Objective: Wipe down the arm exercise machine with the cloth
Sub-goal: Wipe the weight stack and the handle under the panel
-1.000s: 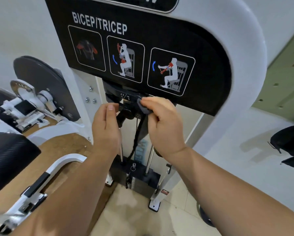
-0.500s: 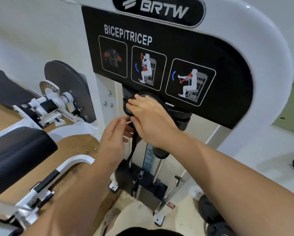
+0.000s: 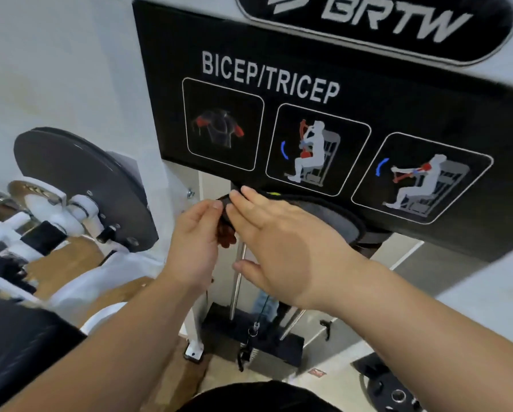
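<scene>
Head view: the white machine (image 3: pixel 163 185) bears a black panel (image 3: pixel 368 108). Just under the panel's lower edge is a dark cloth (image 3: pixel 323 215). The right hand (image 3: pixel 279 248) presses it, fingers straight, while the left hand (image 3: pixel 193 239) pinches its end.

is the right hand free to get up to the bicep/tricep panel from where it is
Probably yes: the right hand lies open just below the panel, over the grey disc, with nothing visible between it and the panel's lower edge.
</scene>
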